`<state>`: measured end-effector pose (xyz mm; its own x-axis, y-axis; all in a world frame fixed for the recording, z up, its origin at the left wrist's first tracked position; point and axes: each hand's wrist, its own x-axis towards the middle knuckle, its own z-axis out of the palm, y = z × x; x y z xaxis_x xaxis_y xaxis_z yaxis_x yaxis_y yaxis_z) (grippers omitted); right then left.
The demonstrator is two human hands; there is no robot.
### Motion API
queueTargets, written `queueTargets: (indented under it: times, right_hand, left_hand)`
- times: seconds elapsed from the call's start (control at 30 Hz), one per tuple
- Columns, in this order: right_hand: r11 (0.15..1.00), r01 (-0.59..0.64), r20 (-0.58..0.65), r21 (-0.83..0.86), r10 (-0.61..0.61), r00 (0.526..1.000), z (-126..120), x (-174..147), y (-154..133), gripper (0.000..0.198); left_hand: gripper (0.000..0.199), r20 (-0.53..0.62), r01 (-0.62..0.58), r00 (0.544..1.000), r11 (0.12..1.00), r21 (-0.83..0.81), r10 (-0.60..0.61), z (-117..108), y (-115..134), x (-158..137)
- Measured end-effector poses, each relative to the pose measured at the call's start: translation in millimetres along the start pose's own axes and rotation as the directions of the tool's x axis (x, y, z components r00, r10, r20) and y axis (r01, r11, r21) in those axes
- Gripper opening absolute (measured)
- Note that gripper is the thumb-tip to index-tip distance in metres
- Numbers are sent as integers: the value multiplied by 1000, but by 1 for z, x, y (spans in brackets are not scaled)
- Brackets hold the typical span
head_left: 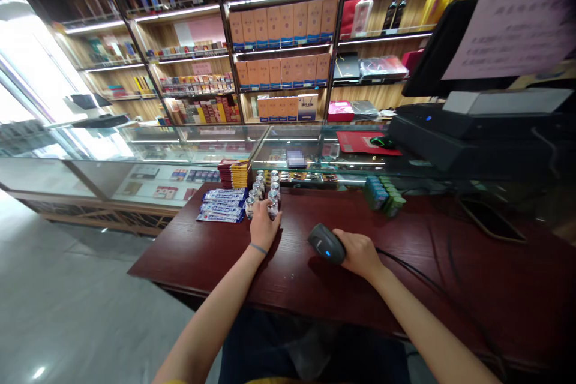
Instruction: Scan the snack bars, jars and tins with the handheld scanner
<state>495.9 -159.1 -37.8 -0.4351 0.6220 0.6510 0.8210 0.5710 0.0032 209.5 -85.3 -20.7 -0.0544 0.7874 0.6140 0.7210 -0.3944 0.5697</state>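
Note:
My left hand (264, 227) is at the near end of two rows of small silver-topped cans (260, 185). Its thumb and fingers close around the front right can (272, 206), which still stands among the others. In my right hand (362, 254) is a black barcode scanner (327, 243) with a blue light, held just above the dark red table (288, 276). The scanner's head points left, toward the cans, and its cable runs off to the right. Blue and white stick packets (221, 204) lie left of the cans. Behind them stands a stack of red and yellow packets (234, 173).
Blue and green small cylinders (384, 194) stand in rows at the table's back right. A phone (492, 219) lies farther right, near a black monitor (434, 48). A glass display counter (211, 144) borders the back. Lit shelves of boxes (281, 27) rise behind.

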Motion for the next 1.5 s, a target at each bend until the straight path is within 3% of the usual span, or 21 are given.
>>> queueTargets:
  times: [0.53, 0.77, 1.03, 1.1, 1.3, 1.5]
  right_hand:
    - [1000, 6, -28, -14, -6, 1000, -6, 3, 0, 32]
    - [1000, 1, -23, -6, -1, 1000, -6, 3, -1, 34]
    - [997, -75, -57, -23, 73, 996, -16, 7, 12, 33]
    - [993, -114, -26, -27, 114, 993, -23, 7, 20, 34]
    - [956, -271, 38, -112, 277, 960, -50, -10, 48, 32]
    - [905, -367, 7, -216, 377, 926, -81, -44, 76, 30]
  left_hand:
    - [47, 82, -20, 996, 999, 38, 17, 4, -10, 1]
    - [52, 35, -59, 998, 998, -15, 60, -2, -3, 3]
    - [39, -108, -196, 976, 980, -39, 191, 2, 7, 0]
    - [38, -86, -251, 965, 966, -54, 246, 7, 14, 0]
    - [52, 155, -374, 897, 898, -231, 413, 33, 56, 17]
    - [59, 285, -229, 877, 857, -462, 388, 104, 113, 25]
